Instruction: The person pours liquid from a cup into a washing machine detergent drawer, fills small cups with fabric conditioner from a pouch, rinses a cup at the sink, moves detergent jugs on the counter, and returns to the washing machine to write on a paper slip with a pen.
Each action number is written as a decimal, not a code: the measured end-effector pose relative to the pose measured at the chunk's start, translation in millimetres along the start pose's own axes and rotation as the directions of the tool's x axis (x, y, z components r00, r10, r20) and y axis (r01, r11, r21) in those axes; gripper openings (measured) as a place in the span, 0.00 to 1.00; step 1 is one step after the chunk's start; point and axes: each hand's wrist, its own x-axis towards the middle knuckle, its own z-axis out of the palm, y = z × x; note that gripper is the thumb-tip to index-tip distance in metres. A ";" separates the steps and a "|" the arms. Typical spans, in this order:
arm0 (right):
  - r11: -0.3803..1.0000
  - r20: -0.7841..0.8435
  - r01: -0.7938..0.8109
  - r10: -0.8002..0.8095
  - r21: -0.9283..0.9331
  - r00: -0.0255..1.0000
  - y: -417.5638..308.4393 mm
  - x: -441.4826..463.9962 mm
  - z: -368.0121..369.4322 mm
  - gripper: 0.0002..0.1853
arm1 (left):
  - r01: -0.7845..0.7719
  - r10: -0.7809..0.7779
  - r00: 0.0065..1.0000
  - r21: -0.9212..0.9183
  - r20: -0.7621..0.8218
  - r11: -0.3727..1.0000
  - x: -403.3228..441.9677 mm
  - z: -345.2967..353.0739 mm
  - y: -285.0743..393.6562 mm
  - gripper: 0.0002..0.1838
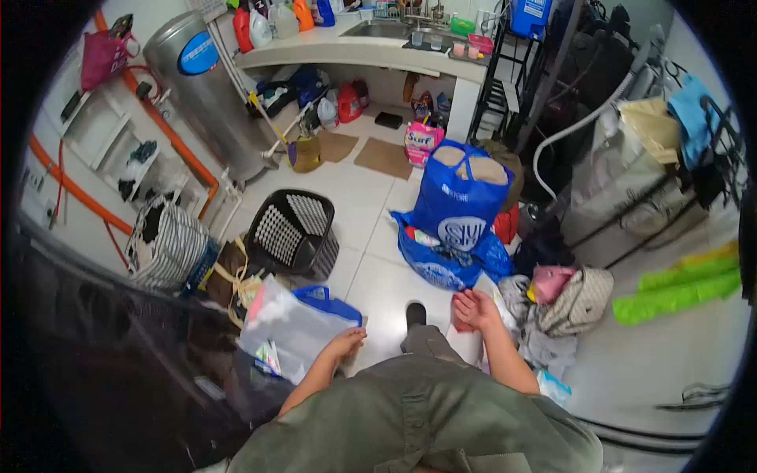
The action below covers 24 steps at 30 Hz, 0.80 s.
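My left hand (345,342) hangs beside a translucent plastic container (288,335) with a blue edge, its fingers loosely bent and no object visible in them. My right hand (478,310) is open, palm partly turned up and fingers apart, just in front of the blue shopping bags. The upper blue bag (460,201) stands upright and looks full; a lower blue bag (441,266) spreads out under it. Beyond my left hand, a black laundry basket (314,256) sits on the white tiles, and nothing shows inside it.
A striped bag (177,251) full of cloth stands at the left. Crumpled clothes and a patterned backpack (579,301) lie at the right. A pink Surf detergent pack (423,144) is near the counter (315,55). A steel tank (209,110) rises at the back left.
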 end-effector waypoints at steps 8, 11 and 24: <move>0.983 0.198 0.145 -0.164 0.108 0.966 -189.5 112.6 133.6 0.10 | -0.101 0.300 0.781 0.364 -0.547 0.926 190.4 -139.5 116.2 0.17; 0.936 0.182 0.347 -0.332 -0.057 0.926 -257.2 126.8 224.2 0.11 | 0.195 -0.183 0.891 -0.013 -0.416 0.981 240.3 -182.4 120.9 0.14; 0.128 0.134 0.852 -0.965 -0.508 0.225 -589.1 319.2 499.4 0.27 | 0.061 0.089 0.986 0.811 -0.138 0.582 435.2 -343.0 338.8 0.14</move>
